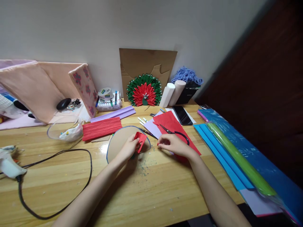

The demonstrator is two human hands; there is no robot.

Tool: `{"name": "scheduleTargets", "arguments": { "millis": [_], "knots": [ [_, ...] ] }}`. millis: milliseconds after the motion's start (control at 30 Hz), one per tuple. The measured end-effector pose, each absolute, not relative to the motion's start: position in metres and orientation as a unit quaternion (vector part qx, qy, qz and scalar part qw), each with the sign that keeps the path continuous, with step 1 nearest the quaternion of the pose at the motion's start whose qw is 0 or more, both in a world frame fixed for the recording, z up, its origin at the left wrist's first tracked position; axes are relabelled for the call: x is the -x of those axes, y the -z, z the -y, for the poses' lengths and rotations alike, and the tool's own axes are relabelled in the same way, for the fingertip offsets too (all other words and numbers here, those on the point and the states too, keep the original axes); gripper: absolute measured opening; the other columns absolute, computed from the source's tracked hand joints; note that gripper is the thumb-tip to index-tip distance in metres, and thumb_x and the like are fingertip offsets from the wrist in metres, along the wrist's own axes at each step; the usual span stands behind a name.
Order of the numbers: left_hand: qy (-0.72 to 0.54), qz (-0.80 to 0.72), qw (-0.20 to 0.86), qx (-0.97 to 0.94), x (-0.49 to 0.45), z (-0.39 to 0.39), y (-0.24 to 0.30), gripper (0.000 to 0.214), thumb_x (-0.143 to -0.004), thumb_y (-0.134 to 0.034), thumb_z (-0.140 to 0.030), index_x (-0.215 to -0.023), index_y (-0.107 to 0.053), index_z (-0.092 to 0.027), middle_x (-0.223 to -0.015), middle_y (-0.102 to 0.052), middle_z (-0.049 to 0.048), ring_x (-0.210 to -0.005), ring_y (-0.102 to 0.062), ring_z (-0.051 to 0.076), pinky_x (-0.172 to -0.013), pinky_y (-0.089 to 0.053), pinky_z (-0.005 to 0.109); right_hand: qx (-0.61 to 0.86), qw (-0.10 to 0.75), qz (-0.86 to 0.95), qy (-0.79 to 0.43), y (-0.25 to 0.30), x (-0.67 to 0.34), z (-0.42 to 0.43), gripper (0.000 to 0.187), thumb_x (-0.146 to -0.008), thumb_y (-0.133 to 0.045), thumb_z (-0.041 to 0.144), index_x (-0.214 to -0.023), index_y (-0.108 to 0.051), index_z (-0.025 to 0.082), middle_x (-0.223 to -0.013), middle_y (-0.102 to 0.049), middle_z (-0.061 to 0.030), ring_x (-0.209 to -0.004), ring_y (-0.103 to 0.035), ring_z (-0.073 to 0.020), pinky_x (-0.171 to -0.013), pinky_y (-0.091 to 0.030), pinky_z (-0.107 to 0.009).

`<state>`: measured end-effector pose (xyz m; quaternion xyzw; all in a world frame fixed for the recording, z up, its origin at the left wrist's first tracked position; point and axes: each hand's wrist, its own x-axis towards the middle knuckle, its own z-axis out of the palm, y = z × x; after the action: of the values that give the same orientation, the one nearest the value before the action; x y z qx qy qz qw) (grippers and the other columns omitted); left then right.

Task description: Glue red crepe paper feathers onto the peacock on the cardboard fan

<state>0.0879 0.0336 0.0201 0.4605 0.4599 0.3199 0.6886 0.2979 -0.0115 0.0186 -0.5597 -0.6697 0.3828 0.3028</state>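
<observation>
My left hand (129, 147) is closed on a small piece of red paper (141, 141), folded and creased, held over a round cardboard disc (120, 140) with a blue edge. To the right, my right hand (169, 144) has its thumb and fingers pinched together. A speck of red shows at its fingertips, too small to name. Just behind that hand, black-handled scissors (181, 135) lie on a red sheet (168, 119), partly covered by the hand and wrist.
Red crepe paper (101, 128) and a purple strip (113, 113) lie behind the disc. A glue gun (10, 165) with its looping cord is at left. A peacock craft (145, 91) leans on cardboard (146, 60). A phone (182, 115) and paper rolls (236, 154) are at right.
</observation>
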Motion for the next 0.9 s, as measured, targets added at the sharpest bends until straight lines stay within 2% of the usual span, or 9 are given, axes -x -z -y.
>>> {"name": "scheduleTargets", "arguments": {
  "millis": [133, 267, 400, 533, 733, 900],
  "knots": [
    [-0.302, -0.460, 0.674, -0.492, -0.086, -0.032, -0.028, 0.023, -0.072, -0.055, -0.037, -0.077, -0.051, -0.015, -0.059, -0.046, -0.0044, -0.050, -0.040, 0.007, -0.048, -0.032, 0.019, 0.518, 0.421, 0.543, -0.509, -0.021, -0.286, 0.010, 0.017, -0.073, -0.064, 0.031, -0.083, -0.065, 0.018, -0.084, -0.068, -0.0039, -0.078, -0.062, -0.0154, -0.069, -0.047, -0.027],
    [-0.303, -0.452, 0.604, -0.582, -0.086, -0.030, -0.033, 0.032, -0.069, -0.060, -0.046, -0.074, -0.056, -0.014, -0.066, -0.054, -0.0010, -0.059, -0.045, 0.011, -0.056, -0.036, 0.021, 0.497, 0.488, 0.502, -0.512, -0.015, -0.269, 0.008, 0.021, -0.068, -0.069, 0.031, -0.083, -0.067, 0.018, -0.087, -0.069, -0.0044, -0.083, -0.064, -0.0171, -0.080, -0.049, -0.032],
    [-0.282, -0.455, 0.601, -0.594, -0.090, -0.026, -0.030, 0.036, -0.066, -0.063, -0.049, -0.070, -0.058, -0.013, -0.062, -0.055, -0.0012, -0.058, -0.046, 0.011, -0.056, -0.037, 0.022, 0.498, 0.500, 0.537, -0.463, -0.014, -0.255, 0.012, 0.024, -0.071, -0.067, 0.030, -0.093, -0.068, 0.021, -0.094, -0.068, -0.0057, -0.086, -0.064, -0.0187, -0.081, -0.051, -0.034],
    [-0.292, -0.453, 0.609, -0.582, -0.090, -0.026, -0.027, 0.033, -0.065, -0.065, -0.044, -0.072, -0.060, -0.013, -0.064, -0.058, -0.0010, -0.058, -0.048, 0.011, -0.056, -0.037, 0.021, 0.487, 0.511, 0.565, -0.428, -0.018, -0.247, 0.018, 0.023, -0.077, -0.060, 0.030, -0.099, -0.067, 0.024, -0.104, -0.065, -0.0058, -0.094, -0.062, -0.0194, -0.084, -0.051, -0.034],
    [-0.293, -0.438, 0.593, -0.609, -0.088, -0.029, -0.031, 0.030, -0.070, -0.061, -0.043, -0.067, -0.059, -0.013, -0.056, -0.050, -0.0034, -0.053, -0.040, 0.009, -0.052, -0.031, 0.020, 0.507, 0.555, 0.497, -0.433, -0.014, -0.240, 0.019, 0.016, -0.072, -0.067, 0.031, -0.084, -0.066, 0.021, -0.088, -0.068, -0.0041, -0.085, -0.064, -0.0188, -0.081, -0.051, -0.033],
    [-0.285, -0.420, 0.603, -0.615, -0.088, -0.028, -0.028, 0.030, -0.071, -0.059, -0.043, -0.066, -0.058, -0.013, -0.055, -0.045, -0.0042, -0.051, -0.038, 0.008, -0.051, -0.028, 0.021, 0.514, 0.557, 0.450, -0.472, -0.006, -0.240, 0.016, 0.029, -0.066, -0.071, 0.033, -0.091, -0.064, 0.020, -0.083, -0.066, -0.0036, -0.080, -0.063, -0.0165, -0.076, -0.051, -0.030]
  ]
}}
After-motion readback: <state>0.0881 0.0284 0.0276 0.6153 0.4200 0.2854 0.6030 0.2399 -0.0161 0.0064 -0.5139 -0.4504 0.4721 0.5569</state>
